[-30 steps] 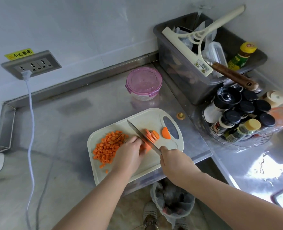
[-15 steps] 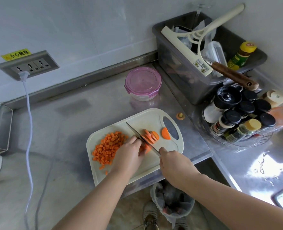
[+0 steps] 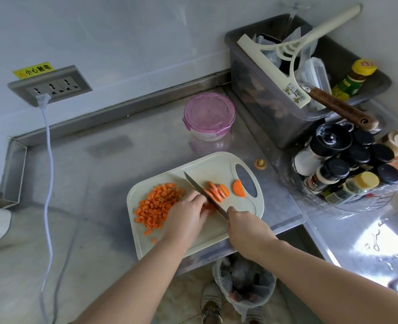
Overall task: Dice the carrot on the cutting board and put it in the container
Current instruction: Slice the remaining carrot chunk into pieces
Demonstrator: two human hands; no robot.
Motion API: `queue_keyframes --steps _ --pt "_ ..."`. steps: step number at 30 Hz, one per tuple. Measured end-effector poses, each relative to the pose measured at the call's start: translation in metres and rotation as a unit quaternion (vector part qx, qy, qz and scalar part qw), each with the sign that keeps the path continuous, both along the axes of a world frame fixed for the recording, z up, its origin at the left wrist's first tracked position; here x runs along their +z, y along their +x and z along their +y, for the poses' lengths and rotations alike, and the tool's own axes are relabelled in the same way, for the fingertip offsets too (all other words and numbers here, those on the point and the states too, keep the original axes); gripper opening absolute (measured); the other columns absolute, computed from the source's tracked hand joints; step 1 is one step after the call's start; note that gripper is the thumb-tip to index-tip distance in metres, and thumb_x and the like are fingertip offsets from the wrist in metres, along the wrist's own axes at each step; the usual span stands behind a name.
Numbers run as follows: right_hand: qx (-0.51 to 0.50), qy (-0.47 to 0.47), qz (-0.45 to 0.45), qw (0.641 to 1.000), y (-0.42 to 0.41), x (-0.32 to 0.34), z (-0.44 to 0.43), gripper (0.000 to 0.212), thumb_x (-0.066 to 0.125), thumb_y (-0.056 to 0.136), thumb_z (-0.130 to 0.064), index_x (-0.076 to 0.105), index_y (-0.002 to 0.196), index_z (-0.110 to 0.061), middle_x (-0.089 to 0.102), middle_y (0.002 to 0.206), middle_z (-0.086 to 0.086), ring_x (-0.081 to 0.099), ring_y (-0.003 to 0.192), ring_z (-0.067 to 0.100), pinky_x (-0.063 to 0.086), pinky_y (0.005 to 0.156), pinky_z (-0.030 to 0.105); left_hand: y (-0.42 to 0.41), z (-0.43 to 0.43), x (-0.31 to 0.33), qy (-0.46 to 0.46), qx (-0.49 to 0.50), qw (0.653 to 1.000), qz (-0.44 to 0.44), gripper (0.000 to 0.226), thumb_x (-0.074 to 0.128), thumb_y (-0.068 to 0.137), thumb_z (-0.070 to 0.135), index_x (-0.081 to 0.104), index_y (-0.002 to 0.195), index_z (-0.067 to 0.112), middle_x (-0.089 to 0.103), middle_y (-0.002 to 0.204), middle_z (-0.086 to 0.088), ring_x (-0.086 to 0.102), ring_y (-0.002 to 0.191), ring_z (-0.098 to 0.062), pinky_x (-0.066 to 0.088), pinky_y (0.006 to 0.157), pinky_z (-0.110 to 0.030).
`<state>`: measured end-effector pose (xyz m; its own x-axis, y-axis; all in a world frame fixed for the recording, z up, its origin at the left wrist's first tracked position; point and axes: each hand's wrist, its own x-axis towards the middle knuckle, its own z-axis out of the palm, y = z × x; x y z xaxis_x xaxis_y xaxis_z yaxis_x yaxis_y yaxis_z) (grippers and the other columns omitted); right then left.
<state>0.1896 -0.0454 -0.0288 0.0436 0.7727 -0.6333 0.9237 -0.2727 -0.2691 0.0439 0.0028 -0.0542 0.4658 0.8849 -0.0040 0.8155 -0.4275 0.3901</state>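
Observation:
A cream cutting board point(image 3: 219, 166) lies on the steel counter. A heap of diced carrot point(image 3: 157, 204) covers its left part. Fanned carrot slices point(image 3: 219, 191) lie mid-board, with one separate half-round piece point(image 3: 238, 188) by the handle hole. My left hand point(image 3: 186, 217) presses down on carrot strips, mostly hidden under my fingers. My right hand point(image 3: 247, 229) grips the handle of a knife point(image 3: 203, 194), whose blade slants across the slices right beside my left fingertips. The round container with a pink lid point(image 3: 209, 115) stands closed behind the board.
A grey bin point(image 3: 251, 85) with a squeegee and bottles stands at the back right. Spice jars point(image 3: 347, 169) crowd a rack right of the board. A carrot stub point(image 3: 260, 163) lies on the counter. A white cable point(image 3: 49, 164) hangs from the wall socket. A lined waste bin point(image 3: 244, 281) sits below.
The knife blade has shifted slightly left along the carrot toward my left fingers, which have crept back with it. The slices to the right of the blade stay in place.

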Motion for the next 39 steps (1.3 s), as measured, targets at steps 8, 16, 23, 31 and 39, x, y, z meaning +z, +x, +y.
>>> queue_keyframes --steps 8,16,23,31,39 --pt "-0.05 0.082 0.037 0.995 0.016 0.009 -0.001 0.015 0.031 0.102 -0.018 0.046 0.102 -0.015 0.044 0.07 -0.004 0.047 0.061 0.014 0.032 0.048 0.023 -0.004 -0.004 -0.005 -0.004 -0.001 0.999 -0.039 0.013 0.074 0.08 0.017 0.07 0.092 0.015 0.063 0.096 0.006 0.065 0.08 -0.015 0.051 0.061 -0.028" --pt "0.035 0.081 -0.015 0.996 0.008 0.016 -0.01 0.022 0.037 0.101 -0.011 0.043 0.123 -0.011 0.052 0.078 0.003 0.053 0.065 0.022 0.042 0.052 0.031 0.002 -0.002 0.001 -0.017 0.007 1.0 0.009 0.016 0.06 0.09 0.027 0.065 0.097 0.014 0.057 0.105 0.002 0.059 0.092 -0.02 0.042 0.067 -0.028" --pt "0.037 0.08 -0.019 0.996 0.006 0.013 -0.011 0.026 0.038 0.102 -0.015 0.04 0.128 -0.014 0.045 0.069 -0.002 0.046 0.055 0.013 0.035 0.044 0.024 0.002 -0.002 0.001 -0.006 0.004 1.0 0.017 0.02 0.058 0.091 0.031 0.062 0.096 0.012 0.057 0.106 0.001 0.06 0.094 -0.022 0.041 0.067 -0.028" --pt "0.067 0.063 -0.042 0.995 0.007 0.013 -0.01 0.039 0.046 0.098 -0.01 0.033 0.136 -0.013 0.044 0.071 -0.001 0.044 0.054 0.013 0.038 0.045 0.025 0.002 -0.001 0.0 0.002 0.003 1.0 0.017 0.022 0.057 0.092 0.033 0.061 0.096 0.013 0.058 0.106 0.002 0.06 0.094 -0.021 0.037 0.065 -0.024" --pt "0.046 0.025 -0.041 0.998 0.004 -0.001 -0.002 0.041 0.045 0.095 -0.003 0.034 0.134 -0.012 0.049 0.083 0.002 0.054 0.073 0.021 0.043 0.054 0.031 0.003 -0.002 -0.004 0.011 0.002 1.0 -0.007 0.013 0.066 0.086 0.023 0.066 0.093 0.012 0.06 0.101 0.002 0.064 0.081 -0.023 0.046 0.063 -0.03"
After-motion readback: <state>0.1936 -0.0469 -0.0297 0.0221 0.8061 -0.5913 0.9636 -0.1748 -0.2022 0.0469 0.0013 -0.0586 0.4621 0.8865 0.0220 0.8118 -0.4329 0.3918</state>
